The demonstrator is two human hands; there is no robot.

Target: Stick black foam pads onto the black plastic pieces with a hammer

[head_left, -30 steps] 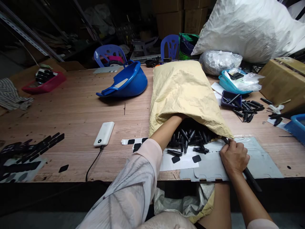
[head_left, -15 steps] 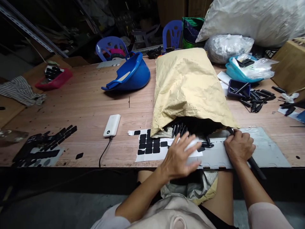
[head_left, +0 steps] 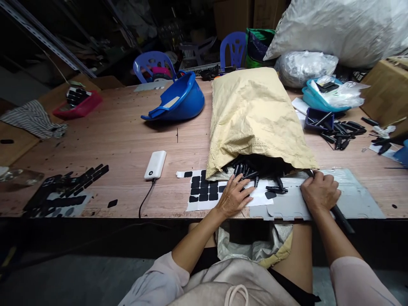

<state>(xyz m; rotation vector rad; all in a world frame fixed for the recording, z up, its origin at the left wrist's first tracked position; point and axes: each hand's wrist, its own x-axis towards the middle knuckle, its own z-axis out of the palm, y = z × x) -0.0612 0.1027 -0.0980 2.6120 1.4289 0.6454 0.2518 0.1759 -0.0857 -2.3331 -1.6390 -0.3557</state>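
Note:
My left hand [head_left: 234, 197] lies low over a white sheet with black rounded-square stickers [head_left: 204, 191], fingers stretched and apart. Its fingertips are beside small black tubular parts [head_left: 245, 170] spilling from the mouth of a large tan woven sack [head_left: 255, 114]. At the sack's right corner, my right hand [head_left: 320, 193] is closed around a tool with a long black handle [head_left: 342, 219]; a bit of metal shows past the fingers, and the tool's kind is unclear. Several black parts [head_left: 277, 187] rest on the grey board [head_left: 353, 195] between my hands.
A white power bank [head_left: 155, 165] with a cable lies left of the sheet. Behind it is a blue basin [head_left: 188, 100]. Black strips [head_left: 86, 180] lie far left. At right are a dark blue tray [head_left: 318, 119], loose black parts and a turquoise basket [head_left: 318, 100]. Another sack [head_left: 280, 250] hangs open at my lap.
My left hand has come down onto the sheet and moved slightly left, its blur gone. More black parts show at the sack's mouth. My right hand keeps its grip; the view has shifted a little.

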